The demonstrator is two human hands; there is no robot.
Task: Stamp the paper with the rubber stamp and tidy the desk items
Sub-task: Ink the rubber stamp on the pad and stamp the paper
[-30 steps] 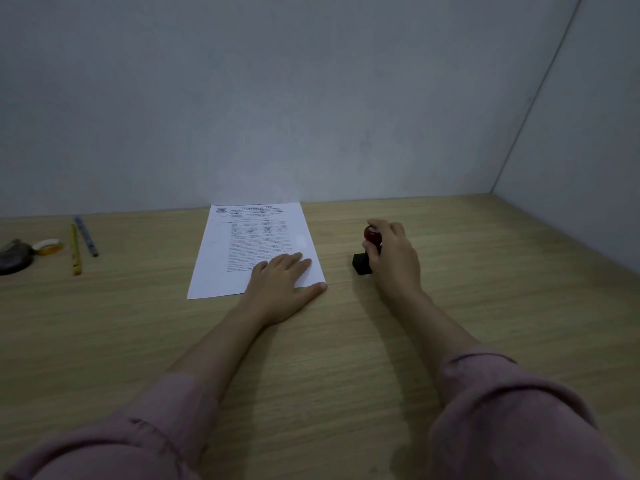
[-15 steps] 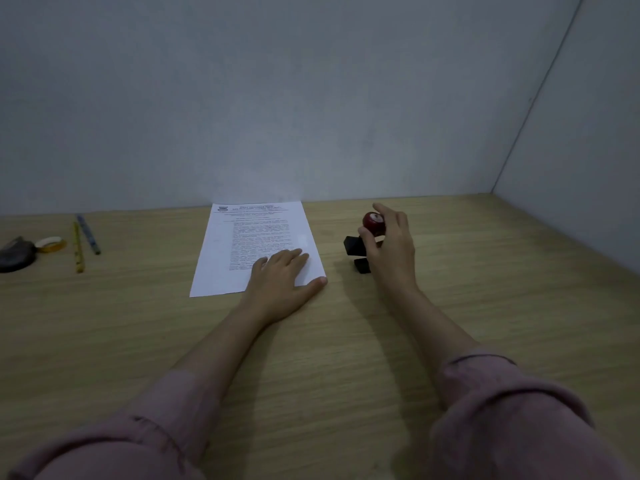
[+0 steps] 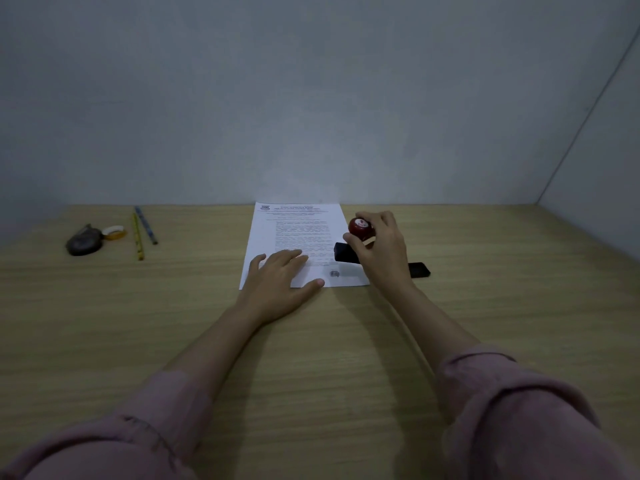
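Note:
A printed white paper (image 3: 298, 233) lies on the wooden desk (image 3: 311, 358) against the back wall. My left hand (image 3: 278, 284) rests flat on the paper's lower part, fingers spread. My right hand (image 3: 381, 249) grips the rubber stamp (image 3: 360, 228) by its red round knob and holds it above the paper's right edge; the stamp's black base (image 3: 344, 252) sticks out to the left of the hand. A small dark mark (image 3: 334, 274) shows near the paper's lower right corner. A black flat ink pad (image 3: 419, 270) lies on the desk just right of the paper.
At the far left lie a dark grey rounded object (image 3: 84, 240), a small roll of tape (image 3: 113, 232), a yellow pencil (image 3: 138, 237) and a blue pen (image 3: 146, 225). Grey walls close the desk at the back and right.
My right hand has lifted the stamp off the ink pad and carried it left, over the paper's right edge. The left hand has stayed flat on the paper.

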